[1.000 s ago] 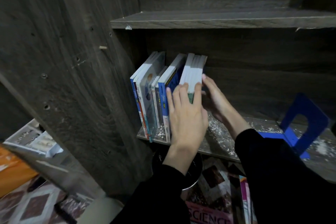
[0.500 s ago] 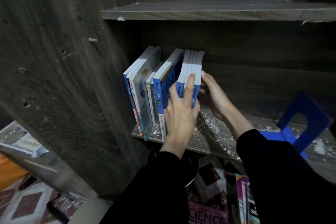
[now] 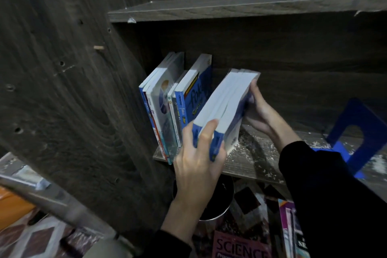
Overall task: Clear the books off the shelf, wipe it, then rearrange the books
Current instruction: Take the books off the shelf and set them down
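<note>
A bundle of blue-and-white books [image 3: 226, 102] is tilted forward off the dusty wooden shelf [image 3: 249, 159]. My left hand [image 3: 199, 153] grips the bundle's spines at the near end, fingers curled over the top. My right hand [image 3: 261, 111] holds the bundle's far side, fingertips at its upper back corner. Several books [image 3: 167, 109] still stand upright at the shelf's left end against the side wall, among them a blue "fokus" book [image 3: 194, 100].
A blue metal bookend [image 3: 356, 134] stands on the shelf at the right. An upper shelf board [image 3: 251, 6] lies overhead. Below the shelf sit a dark round container [image 3: 217, 199], a "SCIENCE" book [image 3: 240, 247] and other books [image 3: 293, 230] on the floor.
The bundle of books has separated from the standing row and tipped out toward me and to the right, gripped between both hands. A gap has opened beside the "fokus" book.
</note>
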